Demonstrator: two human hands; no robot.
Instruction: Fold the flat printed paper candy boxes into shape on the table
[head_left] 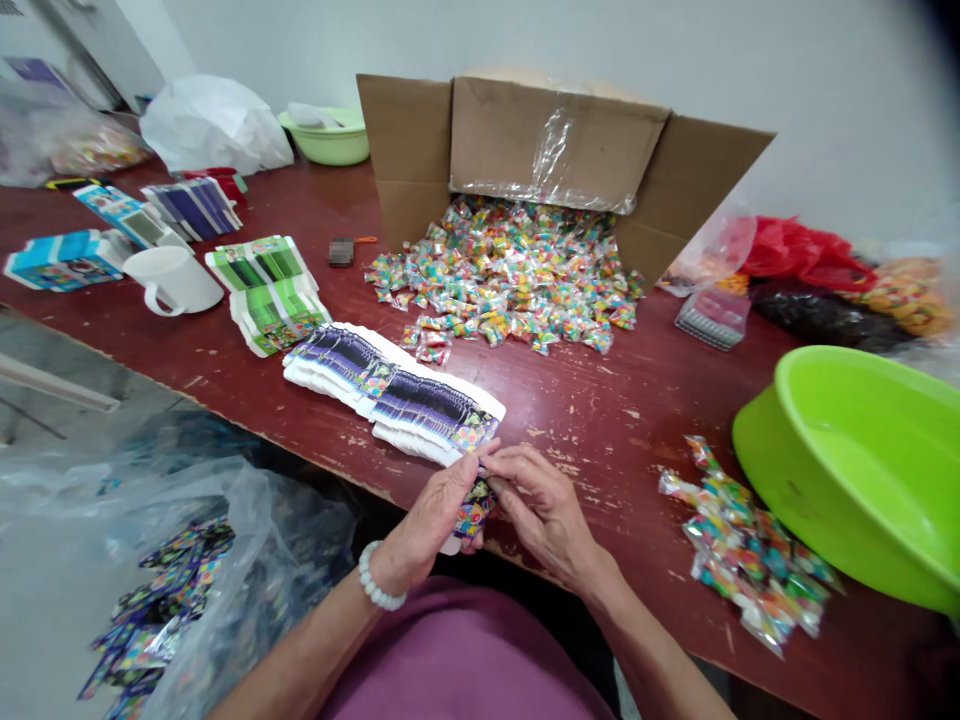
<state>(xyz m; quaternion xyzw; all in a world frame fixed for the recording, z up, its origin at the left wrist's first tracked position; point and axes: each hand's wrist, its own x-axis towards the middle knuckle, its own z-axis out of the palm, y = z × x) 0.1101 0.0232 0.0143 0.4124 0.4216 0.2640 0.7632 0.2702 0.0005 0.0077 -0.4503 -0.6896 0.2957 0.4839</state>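
A small, dark-purple carton of thin printed card (pixel 474 508) is between the two hands, at the table's near edge. It should be light, springy along its folds and easily creased, perhaps a little slick where printed. The narrow side edges look the best hold, since pressing the broad face could buckle it. The left hand (pixel 431 510) is curled around it, thumb above and fingers beneath; the right hand (pixel 551 510) has thumb and forefinger drawn together at its upper end, though the overlapping fingertips hide whether they pinch a flap or the wall.

Just beyond, toward 11 o'clock, lies a long row of flat purple-and-white cards (pixel 431 395), with green-and-white printed cards (pixel 266 295) further out at 10. At 12, a heap of clear-wrapped, multicoloured sweets (pixel 510 275) spills from a brown cardboard box (pixel 555 140). Toward 3 are a smaller pile of wrapped sweets (pixel 750 550) and a lime-green plastic basin (pixel 795 400). At 8, a clear plastic bag (pixel 259 500) holds dark printed packets (pixel 172 600).
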